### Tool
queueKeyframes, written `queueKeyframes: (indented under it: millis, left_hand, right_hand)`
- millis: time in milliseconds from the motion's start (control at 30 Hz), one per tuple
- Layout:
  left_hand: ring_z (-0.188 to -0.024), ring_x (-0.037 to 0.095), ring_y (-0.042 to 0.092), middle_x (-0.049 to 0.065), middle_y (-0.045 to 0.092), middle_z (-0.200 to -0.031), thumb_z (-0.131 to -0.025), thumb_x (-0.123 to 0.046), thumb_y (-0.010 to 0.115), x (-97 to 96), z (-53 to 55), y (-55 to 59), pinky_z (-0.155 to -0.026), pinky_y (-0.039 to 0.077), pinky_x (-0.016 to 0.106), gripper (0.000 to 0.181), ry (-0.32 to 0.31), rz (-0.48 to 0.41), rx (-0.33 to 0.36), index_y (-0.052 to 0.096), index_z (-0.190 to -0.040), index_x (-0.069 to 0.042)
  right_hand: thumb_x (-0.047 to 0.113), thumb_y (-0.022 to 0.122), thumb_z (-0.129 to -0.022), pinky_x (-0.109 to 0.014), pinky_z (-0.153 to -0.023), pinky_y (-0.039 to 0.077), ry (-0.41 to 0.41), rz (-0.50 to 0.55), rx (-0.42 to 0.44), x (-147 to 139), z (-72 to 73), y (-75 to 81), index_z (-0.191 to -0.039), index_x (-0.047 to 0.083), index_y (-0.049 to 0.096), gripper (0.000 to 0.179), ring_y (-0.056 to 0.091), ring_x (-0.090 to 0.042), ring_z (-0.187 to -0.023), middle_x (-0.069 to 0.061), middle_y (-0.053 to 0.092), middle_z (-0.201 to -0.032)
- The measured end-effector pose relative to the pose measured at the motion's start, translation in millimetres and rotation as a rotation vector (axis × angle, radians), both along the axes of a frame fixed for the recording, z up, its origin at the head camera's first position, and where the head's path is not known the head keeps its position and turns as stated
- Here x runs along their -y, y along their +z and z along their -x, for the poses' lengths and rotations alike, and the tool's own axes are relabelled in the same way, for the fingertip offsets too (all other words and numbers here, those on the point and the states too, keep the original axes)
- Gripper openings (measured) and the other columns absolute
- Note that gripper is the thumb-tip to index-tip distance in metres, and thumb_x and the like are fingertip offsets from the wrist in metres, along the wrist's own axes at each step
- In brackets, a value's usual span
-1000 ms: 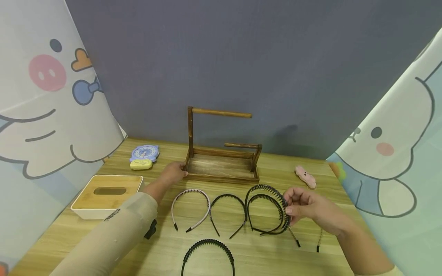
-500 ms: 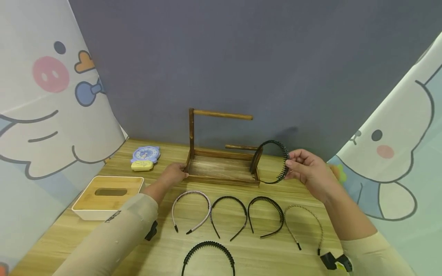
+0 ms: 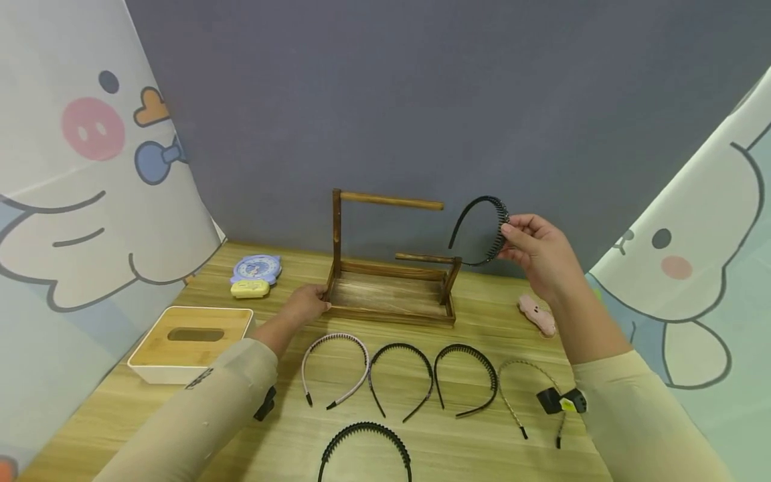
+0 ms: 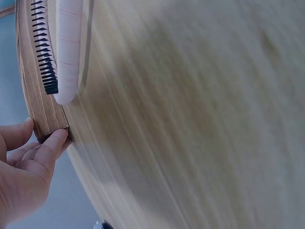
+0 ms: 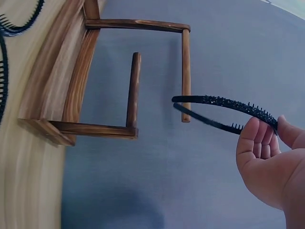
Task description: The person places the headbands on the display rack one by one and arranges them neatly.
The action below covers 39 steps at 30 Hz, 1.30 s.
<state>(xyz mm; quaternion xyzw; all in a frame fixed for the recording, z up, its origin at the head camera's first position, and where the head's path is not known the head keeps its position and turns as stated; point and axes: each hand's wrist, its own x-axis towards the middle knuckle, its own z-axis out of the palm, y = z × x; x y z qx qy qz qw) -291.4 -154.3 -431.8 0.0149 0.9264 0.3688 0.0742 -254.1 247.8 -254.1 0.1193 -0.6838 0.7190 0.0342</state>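
A wooden rack (image 3: 391,200) with a high bar, a low bar and a tray base stands at the table's back. My left hand (image 3: 305,304) grips its left end; in the left wrist view, thumb and fingers lie on either side of the wooden corner (image 4: 40,114). My right hand (image 3: 536,251) pinches a black toothed headband (image 3: 502,215) by its curved top, raised right of the rack. Its tips point left toward the high bar's free end. Glittery stones show on the headband (image 5: 224,101) in the right wrist view, where it overlaps the bar's end.
On the table lie a pale pink headband (image 3: 365,355), dark headbands (image 3: 401,345) and a thin gold one (image 3: 533,365). A tissue box (image 3: 229,331) sits left, near a blue clock-like item (image 3: 255,268) and a yellow case (image 3: 249,289). A pink item (image 3: 536,314) lies right.
My right hand has lifted the black headband from above the row on the table, past the low bar, to near the high bar's height. My left hand keeps its grip on the rack.
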Motion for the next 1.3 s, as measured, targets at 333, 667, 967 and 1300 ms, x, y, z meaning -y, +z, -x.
queueKeyframes:
  millis: [333, 667, 967, 1300]
  left_hand:
    - [-0.137, 0.045, 0.038, 0.027, 0.046, -0.145, -0.096, -0.012, 0.059, 0.1, -1.8, -0.7, -0.116, 0.031, 0.053, 0.055, 0.004, 0.0, 0.018, 0.042, -0.145, 0.004]
    - [-0.135, 0.044, 0.042, 0.027, 0.049, -0.142, -0.096, -0.013, 0.059, 0.6, -1.4, -2.7, -0.114, 0.033, 0.053, 0.054, -0.001, 0.015, 0.004, 0.043, -0.144, 0.005]
    - [-0.138, 0.044, 0.038, 0.025, 0.046, -0.146, -0.096, -0.013, 0.059, 0.2, -0.7, -0.2, -0.116, 0.03, 0.053, 0.055, 0.002, 0.015, -0.002, 0.042, -0.146, 0.003]
    - [-0.139, 0.044, 0.036, 0.024, 0.043, -0.148, -0.096, -0.013, 0.059, 0.2, 0.7, 1.2, -0.116, 0.03, 0.053, 0.054, 0.011, 0.034, 0.013, 0.043, -0.146, 0.002]
  right_hand:
    - [0.024, 0.07, -0.091, -0.029, -0.074, 0.057, -0.087, -0.074, -0.003, 21, 33.2, 9.8, -0.114, 0.004, 0.054, 0.033, 0.061, -0.016, -0.082, -0.003, 0.058, -0.095]
    - [0.029, 0.066, -0.094, -0.029, -0.076, 0.058, -0.177, -0.259, 0.041, 36, 66.2, 1.3, -0.117, 0.009, 0.053, 0.033, 0.062, -0.014, -0.084, -0.002, 0.058, -0.102]
    - [0.023, 0.063, -0.096, -0.03, -0.077, 0.058, -0.149, -0.301, 0.054, 59, 86.0, -13.2, -0.119, 0.008, 0.053, 0.029, 0.062, -0.016, -0.083, -0.004, 0.057, -0.101]
    - [0.021, 0.061, -0.098, -0.041, -0.088, 0.057, -0.136, -0.366, 0.06, 95, 95.5, -24.4, -0.123, 0.004, 0.054, 0.031, 0.061, -0.021, -0.088, -0.007, 0.056, -0.103]
